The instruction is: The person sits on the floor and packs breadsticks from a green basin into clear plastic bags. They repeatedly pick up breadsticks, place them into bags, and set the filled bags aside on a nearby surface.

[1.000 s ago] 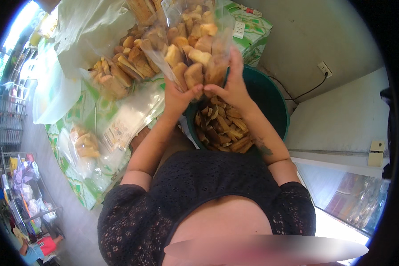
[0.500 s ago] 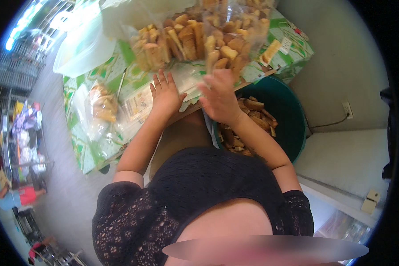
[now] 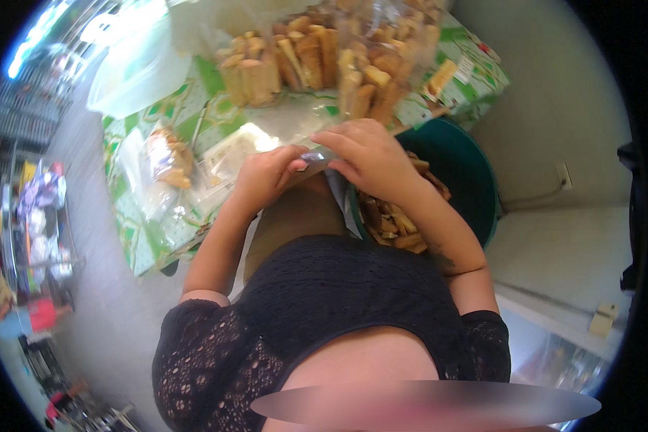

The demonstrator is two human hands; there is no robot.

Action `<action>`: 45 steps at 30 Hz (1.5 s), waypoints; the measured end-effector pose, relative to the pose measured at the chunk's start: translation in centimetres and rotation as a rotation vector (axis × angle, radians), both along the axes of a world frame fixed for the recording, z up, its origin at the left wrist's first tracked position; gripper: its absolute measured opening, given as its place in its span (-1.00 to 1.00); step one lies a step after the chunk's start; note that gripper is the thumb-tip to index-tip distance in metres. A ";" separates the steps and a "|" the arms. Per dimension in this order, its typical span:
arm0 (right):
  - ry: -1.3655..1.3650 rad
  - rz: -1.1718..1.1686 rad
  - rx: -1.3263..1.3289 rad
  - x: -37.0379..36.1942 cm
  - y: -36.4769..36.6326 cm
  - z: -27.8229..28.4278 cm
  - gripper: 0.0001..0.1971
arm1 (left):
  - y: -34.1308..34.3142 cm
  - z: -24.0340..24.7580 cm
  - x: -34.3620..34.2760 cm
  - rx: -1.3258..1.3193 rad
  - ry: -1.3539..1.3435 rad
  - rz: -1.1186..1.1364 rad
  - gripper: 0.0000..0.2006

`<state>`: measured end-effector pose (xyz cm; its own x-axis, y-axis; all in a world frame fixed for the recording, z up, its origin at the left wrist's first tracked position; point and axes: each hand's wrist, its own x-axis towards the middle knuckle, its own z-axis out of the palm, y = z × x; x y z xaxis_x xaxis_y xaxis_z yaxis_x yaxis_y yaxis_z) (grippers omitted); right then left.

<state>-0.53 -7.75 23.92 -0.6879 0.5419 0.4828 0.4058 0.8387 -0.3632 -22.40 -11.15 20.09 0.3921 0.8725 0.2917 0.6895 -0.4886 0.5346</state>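
At the near edge of the table, my two hands work at a flat, clear plastic bag (image 3: 315, 160). My left hand (image 3: 268, 176) has its fingers closed on the bag's near edge. The thumb and curved fingers of my right hand (image 3: 373, 160) pinch the same bag from the other side. Other flat printed bags (image 3: 227, 160) lie just beyond my left hand. Farther back stand clear bags packed with bread sticks (image 3: 255, 81) and, to the right, another bread-filled bag (image 3: 367, 83).
A green tub (image 3: 475, 180) of toasted bread pieces stands below my right forearm. On the green-and-white tablecloth (image 3: 140, 245) lie a small bag of bread (image 3: 169, 160), a thin pen-like stick (image 3: 199, 126) and a loose bread piece (image 3: 441, 77). A pale plastic container (image 3: 133, 79) sits back left.
Both hands have drawn back toward me and nearer each other. The left hand, flat with fingers spread before, has closed on the plastic bag; the right has lowered and taken hold too.
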 end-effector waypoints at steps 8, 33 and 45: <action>-0.012 -0.810 -0.335 17.1 -7.0 2.6 -0.91 | 2.1 0.9 17.1 0.182 -0.300 -0.474 -0.74; 0.213 -1.065 -0.258 20.1 -8.9 -15.0 -0.46 | 5.9 -14.3 30.8 -1.373 -0.706 -0.400 -0.78; 0.558 -0.925 -0.887 20.2 -7.9 -18.4 -0.02 | 6.7 -18.2 29.7 -1.395 -0.306 -0.762 -0.12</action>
